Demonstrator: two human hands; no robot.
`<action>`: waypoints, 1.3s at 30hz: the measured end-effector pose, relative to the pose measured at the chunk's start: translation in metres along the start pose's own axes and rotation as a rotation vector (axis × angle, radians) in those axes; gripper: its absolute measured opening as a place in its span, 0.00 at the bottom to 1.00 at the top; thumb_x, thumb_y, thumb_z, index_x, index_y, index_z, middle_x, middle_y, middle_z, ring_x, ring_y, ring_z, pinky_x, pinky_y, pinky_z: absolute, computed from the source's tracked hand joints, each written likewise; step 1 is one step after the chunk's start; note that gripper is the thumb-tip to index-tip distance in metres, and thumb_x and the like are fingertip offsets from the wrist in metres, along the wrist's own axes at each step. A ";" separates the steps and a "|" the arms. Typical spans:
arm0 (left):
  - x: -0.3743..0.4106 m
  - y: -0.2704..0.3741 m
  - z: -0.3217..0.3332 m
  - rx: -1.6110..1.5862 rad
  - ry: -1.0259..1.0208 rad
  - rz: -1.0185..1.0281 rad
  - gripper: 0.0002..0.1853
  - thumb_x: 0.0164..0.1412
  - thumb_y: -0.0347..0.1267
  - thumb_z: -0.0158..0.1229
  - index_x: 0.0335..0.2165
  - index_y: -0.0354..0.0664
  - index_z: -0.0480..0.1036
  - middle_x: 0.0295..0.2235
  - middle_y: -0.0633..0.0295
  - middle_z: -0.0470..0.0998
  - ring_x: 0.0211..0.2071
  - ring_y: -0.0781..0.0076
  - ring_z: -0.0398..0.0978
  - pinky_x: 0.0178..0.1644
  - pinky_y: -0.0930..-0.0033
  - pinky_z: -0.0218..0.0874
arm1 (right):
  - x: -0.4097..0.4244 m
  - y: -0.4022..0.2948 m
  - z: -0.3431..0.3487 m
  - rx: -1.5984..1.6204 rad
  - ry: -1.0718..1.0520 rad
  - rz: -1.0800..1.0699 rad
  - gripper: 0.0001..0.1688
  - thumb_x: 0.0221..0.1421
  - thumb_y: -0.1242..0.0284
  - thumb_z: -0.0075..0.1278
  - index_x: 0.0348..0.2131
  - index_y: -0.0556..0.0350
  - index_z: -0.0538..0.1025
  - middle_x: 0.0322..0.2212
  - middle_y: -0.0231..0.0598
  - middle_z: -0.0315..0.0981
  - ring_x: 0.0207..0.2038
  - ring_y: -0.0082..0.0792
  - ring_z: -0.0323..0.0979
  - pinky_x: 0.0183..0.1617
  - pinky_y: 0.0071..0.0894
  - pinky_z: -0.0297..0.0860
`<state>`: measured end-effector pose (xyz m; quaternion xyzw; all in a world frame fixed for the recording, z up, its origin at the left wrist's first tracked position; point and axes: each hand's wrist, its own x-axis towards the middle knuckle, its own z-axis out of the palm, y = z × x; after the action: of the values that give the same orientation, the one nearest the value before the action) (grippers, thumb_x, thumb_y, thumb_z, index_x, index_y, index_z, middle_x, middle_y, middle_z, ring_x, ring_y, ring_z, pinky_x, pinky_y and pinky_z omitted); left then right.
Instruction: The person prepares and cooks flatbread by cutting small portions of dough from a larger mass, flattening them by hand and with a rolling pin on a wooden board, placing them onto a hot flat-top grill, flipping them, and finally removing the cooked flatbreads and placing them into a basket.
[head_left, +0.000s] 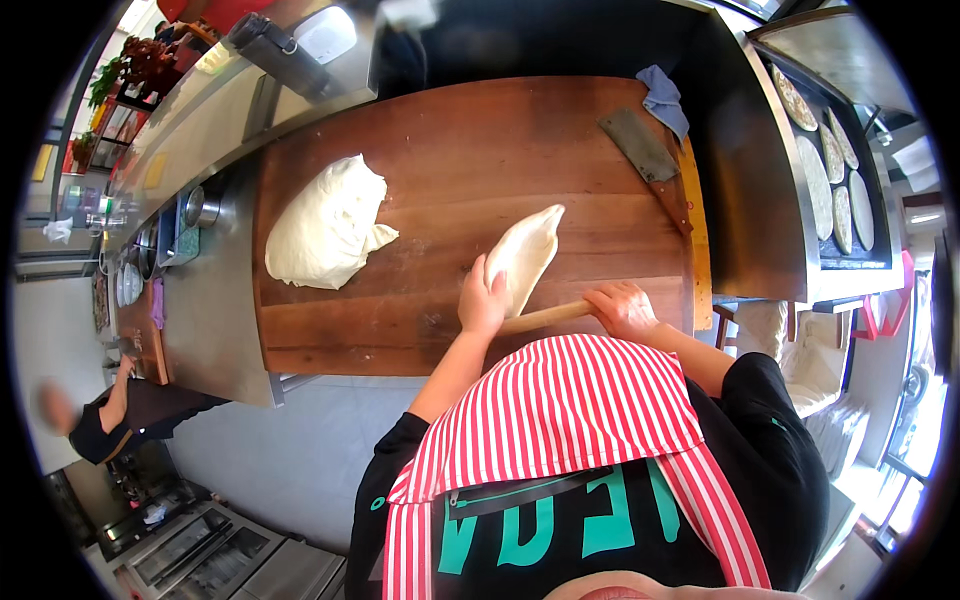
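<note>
My left hand (484, 298) rests against the left side of a flattened, elongated piece of dough (526, 253), its thumb over the near part. The dough lies slantwise on the wooden board (480, 142) and tapers at its far end. In my right hand (624, 309) is one end of a wooden rolling pin (551, 317). The pin crosses just in front of the dough's near tip, and its other end is hidden behind my left wrist. Farther left on the board sits a large lump of dough (322, 229) with a torn edge.
A cleaver (639, 146) lies at the board's right edge, near a blue cloth (663, 96). Beyond that edge, several flatbreads (816, 184) lie on an open hot plate (855, 264). A steel counter (225, 300) adjoins on the left, where another person (112, 412) stands farther off.
</note>
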<state>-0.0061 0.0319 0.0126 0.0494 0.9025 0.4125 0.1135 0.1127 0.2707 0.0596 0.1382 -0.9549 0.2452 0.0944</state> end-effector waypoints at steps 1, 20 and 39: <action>-0.011 -0.012 -0.001 0.013 -0.028 0.063 0.30 0.59 0.40 0.53 0.56 0.36 0.59 0.51 0.43 0.68 0.51 0.45 0.67 0.52 0.57 0.60 | 0.004 0.001 0.000 -0.018 -0.024 0.002 0.11 0.46 0.73 0.54 0.34 0.53 0.74 0.26 0.37 0.73 0.32 0.39 0.73 0.37 0.37 0.66; 0.147 0.000 -0.008 0.647 0.285 0.136 0.35 0.63 0.49 0.42 0.60 0.38 0.51 0.62 0.48 0.52 0.64 0.50 0.46 0.62 0.37 0.38 | 0.212 0.097 0.066 -0.341 0.069 0.218 0.46 0.55 0.49 0.44 0.60 0.64 0.54 0.61 0.51 0.49 0.64 0.48 0.44 0.66 0.51 0.43; -0.147 -0.093 -0.035 0.182 -0.330 0.336 0.25 0.59 0.37 0.54 0.52 0.36 0.66 0.56 0.46 0.63 0.58 0.51 0.62 0.57 0.57 0.57 | -0.035 -0.007 0.073 0.094 -0.150 -0.116 0.28 0.41 0.76 0.56 0.47 0.55 0.72 0.41 0.43 0.71 0.44 0.46 0.70 0.44 0.44 0.68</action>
<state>0.1282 -0.0813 -0.0117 0.2756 0.8844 0.3288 0.1839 0.1394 0.2367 -0.0089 0.2155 -0.9371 0.2728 0.0300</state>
